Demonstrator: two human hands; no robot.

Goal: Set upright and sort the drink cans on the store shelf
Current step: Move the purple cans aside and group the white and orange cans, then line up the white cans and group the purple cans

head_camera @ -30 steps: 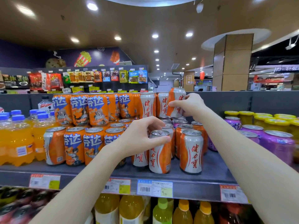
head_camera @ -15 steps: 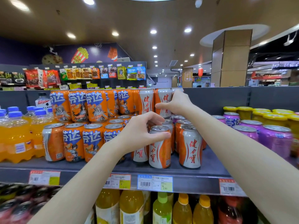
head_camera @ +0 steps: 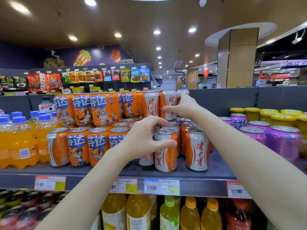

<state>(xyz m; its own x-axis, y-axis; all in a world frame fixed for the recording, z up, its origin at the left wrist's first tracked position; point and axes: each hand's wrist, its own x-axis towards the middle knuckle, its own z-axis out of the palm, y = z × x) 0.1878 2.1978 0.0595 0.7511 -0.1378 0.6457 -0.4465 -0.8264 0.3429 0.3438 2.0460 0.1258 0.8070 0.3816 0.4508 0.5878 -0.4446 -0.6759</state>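
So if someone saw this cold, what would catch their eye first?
Two bare arms reaching in: the left hand curls round the front silver-and-orange can at the edge of the shelf, and the right hand grips an upper-tier can behind it. Flanking them are stacked orange cans on the left and purple cans on the right.

- Front can (head_camera: pixel 166 156): silver and orange with red characters, upright at the front edge of the shelf (head_camera: pixel 83 170), centre of frame. My left hand (head_camera: pixel 144 138) curls round it, thumb across its face.
- Neighbour can (head_camera: pixel 196 150): same design, upright just right of it.
- Top can (head_camera: pixel 168 100): same design, upright on lower cans' lids, upper centre, pinched by my right hand (head_camera: pixel 183 106).
- Orange cans (head_camera: pixel 98 143): blue-white lettering, upright in two tiers, centre left.
- Purple cans (head_camera: pixel 282 141): upright, right edge.
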